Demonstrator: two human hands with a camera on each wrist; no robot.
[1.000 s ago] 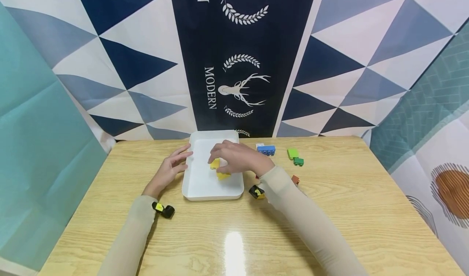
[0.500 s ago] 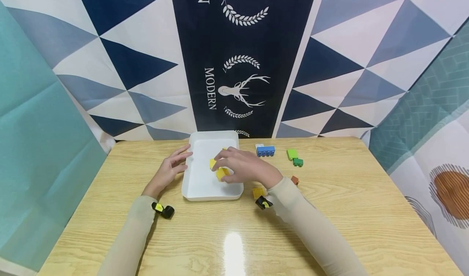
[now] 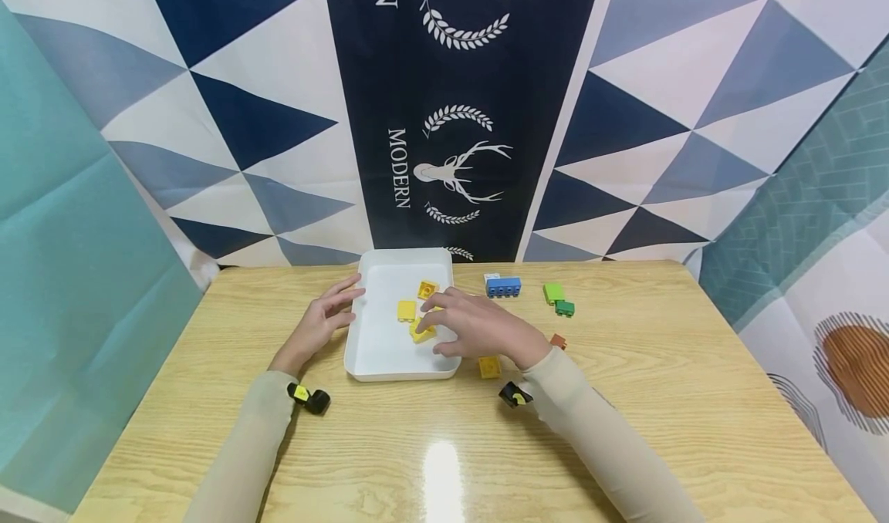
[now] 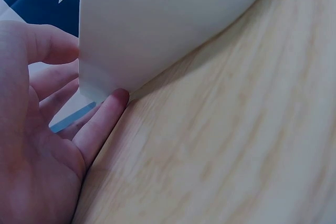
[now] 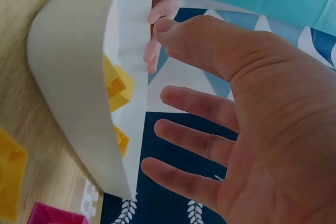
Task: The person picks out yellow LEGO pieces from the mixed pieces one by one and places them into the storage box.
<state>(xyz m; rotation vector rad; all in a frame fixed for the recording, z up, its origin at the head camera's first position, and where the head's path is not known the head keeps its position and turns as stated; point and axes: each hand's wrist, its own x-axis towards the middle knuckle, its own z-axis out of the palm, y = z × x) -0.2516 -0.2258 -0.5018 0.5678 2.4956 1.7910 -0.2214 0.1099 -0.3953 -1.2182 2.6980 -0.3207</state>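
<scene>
A white tray (image 3: 389, 357) stands on the table with several yellow bricks inside, among them a yellow brick (image 3: 407, 311) near its middle and a hollow-side-up brick (image 3: 427, 289) behind it. My left hand (image 3: 322, 324) rests against the tray's left side, its fingertips touching the wall; in the left wrist view the fingers (image 4: 102, 121) lie at the tray's edge. Over the tray's right side hovers my right hand (image 3: 479, 326), fingers spread and holding nothing. It partly hides the bricks beneath. Another yellow brick (image 3: 489, 366) lies on the table below the right wrist.
Behind and right of the tray lie a blue brick (image 3: 503, 287) beside a white brick (image 3: 491, 276), a lime brick (image 3: 553, 292) and a dark green brick (image 3: 565, 308). A reddish-brown brick (image 3: 559, 342) shows past the right wrist. The right wrist view also has a magenta brick (image 5: 55, 214).
My right hand has drawn back rightward and toward me, away from the yellow bricks, so more of them show. The yellow brick on the table is uncovered. My left hand has stayed put.
</scene>
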